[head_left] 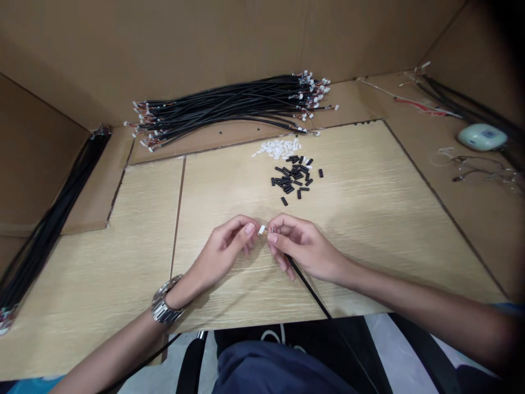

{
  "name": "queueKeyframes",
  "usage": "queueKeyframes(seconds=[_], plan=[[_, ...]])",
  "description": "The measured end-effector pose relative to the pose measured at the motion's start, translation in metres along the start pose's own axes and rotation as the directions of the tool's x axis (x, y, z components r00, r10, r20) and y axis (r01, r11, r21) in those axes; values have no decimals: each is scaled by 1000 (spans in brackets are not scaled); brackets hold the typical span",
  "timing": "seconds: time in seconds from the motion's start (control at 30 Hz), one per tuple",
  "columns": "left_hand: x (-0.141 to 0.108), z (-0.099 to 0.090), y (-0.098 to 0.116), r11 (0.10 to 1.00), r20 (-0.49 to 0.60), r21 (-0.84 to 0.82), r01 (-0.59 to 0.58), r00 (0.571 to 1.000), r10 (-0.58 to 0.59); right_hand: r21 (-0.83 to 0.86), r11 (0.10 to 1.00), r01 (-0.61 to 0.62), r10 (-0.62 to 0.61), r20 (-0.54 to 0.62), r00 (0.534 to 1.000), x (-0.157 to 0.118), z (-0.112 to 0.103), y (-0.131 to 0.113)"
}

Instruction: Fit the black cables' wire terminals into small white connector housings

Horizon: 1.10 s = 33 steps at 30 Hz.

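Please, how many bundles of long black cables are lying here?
3: the back black-cable bundle, the left bundle and the right bundle, partly cut off; some may be hidden.

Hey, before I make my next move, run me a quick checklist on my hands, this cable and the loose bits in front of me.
1. Right hand pinching near the end of the black cable: ok.
2. Left hand touching the white connector: cannot tell; its fingertips are right beside it.
3. Wires fully seated in that connector: cannot tell, too small to see.
4. Loose white pieces and black pieces kept apart: not ok; a few white ones lie at the black pile's edge.
5. Large cable bundle clear of both hands: ok, it lies well beyond them.
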State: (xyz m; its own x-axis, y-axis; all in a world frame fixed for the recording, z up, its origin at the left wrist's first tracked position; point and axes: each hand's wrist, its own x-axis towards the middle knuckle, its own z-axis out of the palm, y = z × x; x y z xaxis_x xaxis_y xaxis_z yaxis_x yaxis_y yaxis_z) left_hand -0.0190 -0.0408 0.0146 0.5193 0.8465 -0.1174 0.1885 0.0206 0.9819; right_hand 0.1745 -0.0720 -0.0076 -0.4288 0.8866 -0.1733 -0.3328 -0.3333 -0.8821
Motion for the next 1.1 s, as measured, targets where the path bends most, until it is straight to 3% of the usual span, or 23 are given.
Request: queueKeyframes(seconds=[0.17,0.43,0.77,1.1], plan=[[0,-6,4,968,196,-192,164,973,-126,-71,997,2,-1,20,1000,-3,2,-3],[-4,-17,5,938,456,-200,283,874,-166,-153,986,-64,83,127,988,-12,5,-7],[-9,-14,2,978,427,-166,129,903,-47,-268,963,-20,47,94,995,-15,10,-17],[-11,-12,-6,995,375,-45,-89,922,100,13,972,-235,232,95,968,-16,11,-15]])
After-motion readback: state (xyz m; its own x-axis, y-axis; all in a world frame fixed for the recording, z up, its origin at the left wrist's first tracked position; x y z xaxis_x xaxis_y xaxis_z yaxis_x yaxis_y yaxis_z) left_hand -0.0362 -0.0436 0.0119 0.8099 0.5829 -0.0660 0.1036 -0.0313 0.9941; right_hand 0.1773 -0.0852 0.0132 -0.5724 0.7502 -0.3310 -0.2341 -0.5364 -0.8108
